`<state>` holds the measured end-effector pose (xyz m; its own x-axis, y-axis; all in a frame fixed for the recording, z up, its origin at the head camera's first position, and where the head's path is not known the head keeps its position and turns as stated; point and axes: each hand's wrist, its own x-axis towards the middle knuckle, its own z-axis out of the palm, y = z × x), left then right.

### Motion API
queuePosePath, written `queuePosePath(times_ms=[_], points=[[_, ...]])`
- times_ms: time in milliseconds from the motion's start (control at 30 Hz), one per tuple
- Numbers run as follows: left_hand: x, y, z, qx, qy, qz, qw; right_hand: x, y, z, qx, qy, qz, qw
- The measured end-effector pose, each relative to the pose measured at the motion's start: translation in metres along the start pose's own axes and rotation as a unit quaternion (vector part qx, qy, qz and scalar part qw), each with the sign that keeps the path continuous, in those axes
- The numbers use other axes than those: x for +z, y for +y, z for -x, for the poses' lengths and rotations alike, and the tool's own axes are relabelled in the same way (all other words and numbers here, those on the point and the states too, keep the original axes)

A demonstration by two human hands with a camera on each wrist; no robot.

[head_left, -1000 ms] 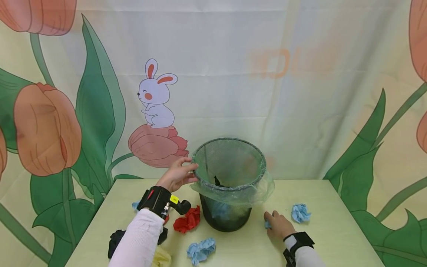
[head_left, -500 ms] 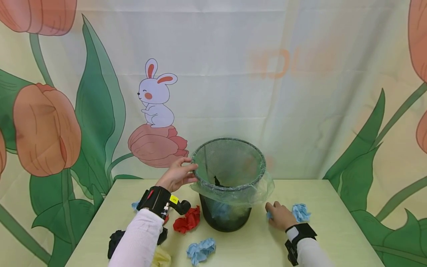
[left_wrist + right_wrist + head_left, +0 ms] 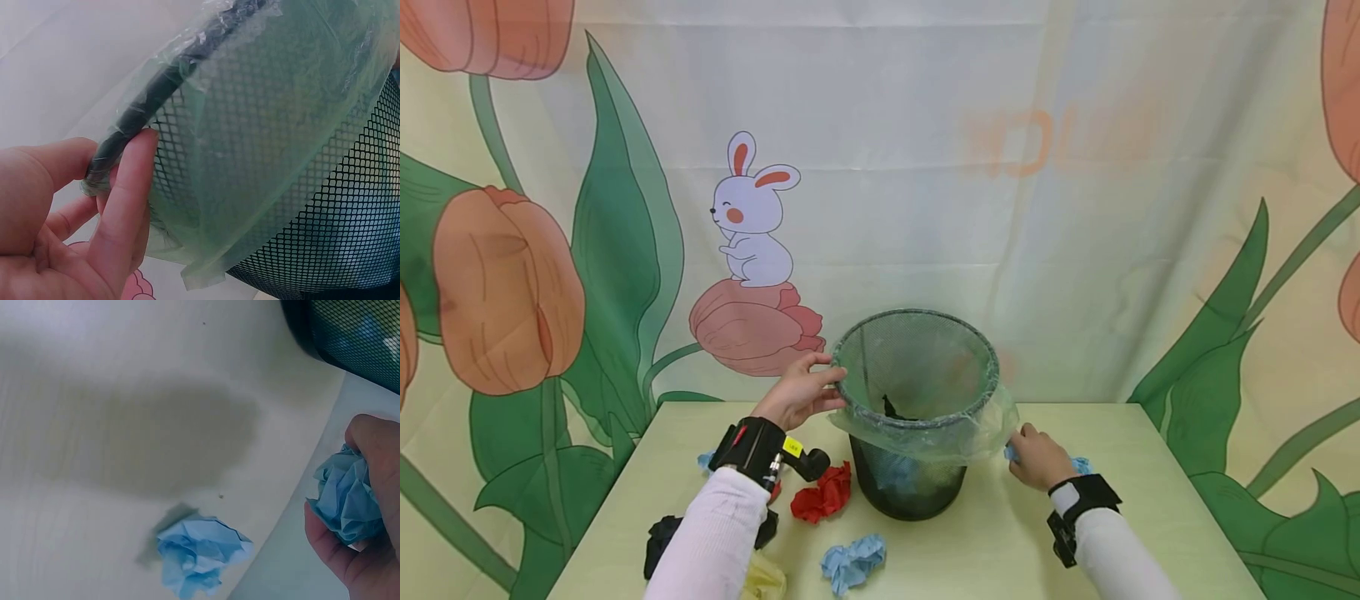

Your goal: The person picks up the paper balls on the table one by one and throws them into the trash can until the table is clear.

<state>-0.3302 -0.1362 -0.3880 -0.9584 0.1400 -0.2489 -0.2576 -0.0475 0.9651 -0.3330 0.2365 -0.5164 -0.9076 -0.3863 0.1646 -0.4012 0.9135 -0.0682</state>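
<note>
A black mesh wastebasket (image 3: 904,496) stands on the table, lined with a thin green plastic bag (image 3: 947,437) folded over its rim. My left hand (image 3: 800,392) pinches the left side of that rim, thumb and fingers on either side of it in the left wrist view. To the right of the basket, my right hand (image 3: 1042,460) grips a crumpled ball of blue paper (image 3: 347,497), raised above the table. Inside the basket a dark scrap (image 3: 891,408) shows, and something blue is visible through the mesh.
Another crumpled blue paper (image 3: 1082,466) lies right of my right hand, and one more blue paper (image 3: 852,564) is in front. Red paper (image 3: 822,493), black paper (image 3: 661,537) and yellow paper (image 3: 765,577) lie around my left forearm. A printed curtain (image 3: 1075,250) hangs behind the table.
My right hand has risen from the table with the blue paper ball and moved slightly right and away from me, toward the bag's edge. The left hand has stayed on the rim.
</note>
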Motion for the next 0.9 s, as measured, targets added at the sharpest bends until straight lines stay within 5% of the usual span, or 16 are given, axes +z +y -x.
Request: queuePosePath(times_ms=[900], points=[[0.0,0.0,0.0,0.001,-0.002,0.001,1.0,-0.064,0.013,-0.031,-0.021,0.019,0.001,0.9996]])
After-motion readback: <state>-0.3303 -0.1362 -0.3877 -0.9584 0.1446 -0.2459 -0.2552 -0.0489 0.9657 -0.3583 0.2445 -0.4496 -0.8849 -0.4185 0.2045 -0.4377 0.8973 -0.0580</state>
